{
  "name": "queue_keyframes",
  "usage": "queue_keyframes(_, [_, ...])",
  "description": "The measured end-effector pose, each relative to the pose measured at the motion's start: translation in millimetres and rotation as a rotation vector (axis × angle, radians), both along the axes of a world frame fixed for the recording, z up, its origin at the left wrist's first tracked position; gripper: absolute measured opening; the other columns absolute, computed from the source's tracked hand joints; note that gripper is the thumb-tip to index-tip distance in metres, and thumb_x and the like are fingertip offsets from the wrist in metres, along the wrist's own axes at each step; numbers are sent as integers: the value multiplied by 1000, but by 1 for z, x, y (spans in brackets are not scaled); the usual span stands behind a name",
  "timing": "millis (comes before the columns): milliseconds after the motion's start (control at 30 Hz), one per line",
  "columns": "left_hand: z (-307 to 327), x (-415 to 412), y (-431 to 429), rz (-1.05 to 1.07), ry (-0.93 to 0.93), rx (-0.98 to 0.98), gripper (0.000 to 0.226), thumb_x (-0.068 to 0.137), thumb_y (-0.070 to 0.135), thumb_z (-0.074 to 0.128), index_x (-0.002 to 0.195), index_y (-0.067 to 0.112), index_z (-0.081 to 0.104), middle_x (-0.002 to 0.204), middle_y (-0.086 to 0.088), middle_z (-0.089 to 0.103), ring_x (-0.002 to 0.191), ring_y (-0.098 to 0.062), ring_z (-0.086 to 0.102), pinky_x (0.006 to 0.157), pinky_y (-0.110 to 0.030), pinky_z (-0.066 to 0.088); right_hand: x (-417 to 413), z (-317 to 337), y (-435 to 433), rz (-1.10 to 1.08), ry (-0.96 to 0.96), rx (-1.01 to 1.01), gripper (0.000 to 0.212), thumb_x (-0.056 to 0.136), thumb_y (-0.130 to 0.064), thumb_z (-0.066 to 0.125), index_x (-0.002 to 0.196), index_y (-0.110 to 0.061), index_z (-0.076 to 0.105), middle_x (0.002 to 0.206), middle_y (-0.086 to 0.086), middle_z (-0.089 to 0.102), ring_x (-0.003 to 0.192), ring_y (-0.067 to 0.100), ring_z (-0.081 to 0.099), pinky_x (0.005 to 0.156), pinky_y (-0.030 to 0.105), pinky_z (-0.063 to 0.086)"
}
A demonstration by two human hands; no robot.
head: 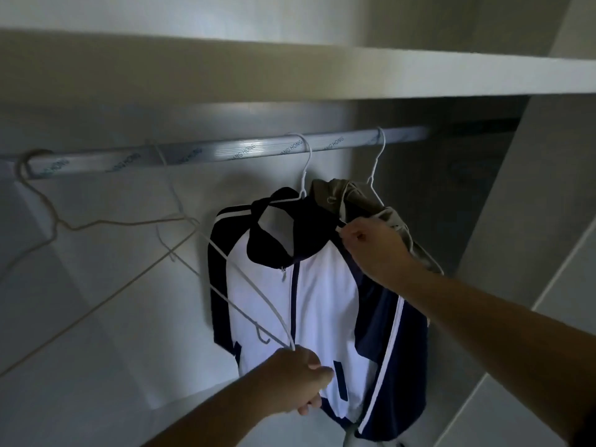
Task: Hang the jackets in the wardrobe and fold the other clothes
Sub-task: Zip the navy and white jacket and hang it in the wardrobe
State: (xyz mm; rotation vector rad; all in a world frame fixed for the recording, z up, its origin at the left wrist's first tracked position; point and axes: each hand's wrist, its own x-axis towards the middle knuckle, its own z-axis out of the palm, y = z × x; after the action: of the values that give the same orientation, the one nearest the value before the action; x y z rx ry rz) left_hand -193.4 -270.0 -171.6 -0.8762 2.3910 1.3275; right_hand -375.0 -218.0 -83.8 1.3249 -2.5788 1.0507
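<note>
A white and navy zip jacket [322, 301] hangs on a white wire hanger from the wardrobe rail [225, 150]. Behind it, to the right, an olive jacket [364, 201] hangs on a second white hanger. My right hand [374, 246] pinches the navy jacket's right shoulder near the hanger's end. My left hand [296, 379] grips the lower end of an empty white wire hanger [245, 285] that slants up to the left in front of the jacket.
More empty wire hangers [96, 224] hang from the rail on the left, one hooked at the rail's far left end. A white shelf [354, 72] runs above the rail. The wardrobe's side panel [529, 221] stands at the right.
</note>
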Motion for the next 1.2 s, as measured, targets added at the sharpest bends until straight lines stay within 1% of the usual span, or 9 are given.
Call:
queue_keyframes(133, [31, 0, 6, -54, -174, 258, 43, 98, 49, 37, 92, 14, 60, 79, 0, 68, 63, -13, 61, 56, -21, 47, -26, -13, 16, -94, 21, 129, 33, 90, -20, 55, 122, -16, 59, 119, 8, 58, 106, 26, 56, 90, 34, 47])
queue_keyframes(367, [39, -7, -3, 85, -106, 276, 65, 95, 65, 23, 93, 15, 65, 79, 0, 74, 65, -13, 69, 61, -21, 52, -34, -35, 21, -27, -144, 252, 47, 93, -19, 54, 138, -13, 43, 131, 11, 56, 120, 29, 52, 89, 22, 35])
queue_keyframes(533, [70, -30, -24, 212, 38, 236, 56, 98, 53, 35, 80, 10, 66, 68, -3, 73, 54, -16, 68, 47, -20, 51, -32, -43, 19, 30, -100, 275, 8, 91, -15, 55, 96, -10, 58, 92, 3, 53, 94, 23, 55, 76, 23, 33])
queue_keyframes(600, [92, -43, -35, 336, 177, 212, 40, 98, 33, 48, 73, 7, 63, 57, -5, 68, 46, -17, 64, 42, -20, 48, -28, -46, 19, 67, -112, 258, 23, 92, -14, 53, 72, -19, 45, 78, -5, 44, 74, 12, 45, 72, 22, 31])
queue_keyframes(767, [120, -77, -71, 406, 644, -554, 25, 84, 7, 57, 61, 9, 46, 56, -3, 44, 50, -13, 43, 48, -19, 37, -12, -49, 21, 156, -233, 184, 39, 94, -12, 52, 62, -26, 35, 62, -8, 39, 56, 3, 39, 51, 17, 30])
queue_keyframes(900, [118, -110, -92, 390, 485, -513, 32, 87, 30, 64, 89, 7, 42, 68, 1, 41, 62, -14, 45, 48, -19, 31, 3, -53, 21, 229, -294, 168, 35, 99, -16, 48, 67, -19, 34, 63, -2, 41, 55, 8, 39, 50, 20, 31])
queue_keyframes(1033, [120, -122, -98, 311, 205, -687, 44, 88, 38, 63, 62, 10, 42, 61, -4, 43, 54, -16, 44, 48, -25, 35, 15, -59, 25, 288, -245, 161, 36, 103, -22, 41, 70, -27, 28, 64, -1, 43, 54, 10, 41, 49, 23, 32])
queue_keyframes(1133, [120, -115, -85, 289, 294, -1016, 46, 89, 37, 63, 59, 11, 40, 60, -6, 46, 61, -25, 53, 54, -29, 41, 19, -61, 26, 297, -229, 168, 29, 104, -20, 37, 75, -21, 33, 63, -1, 42, 54, 13, 41, 53, 26, 33])
queue_keyframes(1200, [115, -109, -70, 147, 541, -1167, 41, 92, 30, 60, 60, 11, 42, 59, -7, 47, 59, -27, 55, 52, -30, 41, 18, -63, 27, 302, -261, 181, 18, 104, -21, 36, 89, -12, 39, 63, 0, 42, 51, 10, 38, 53, 26, 33])
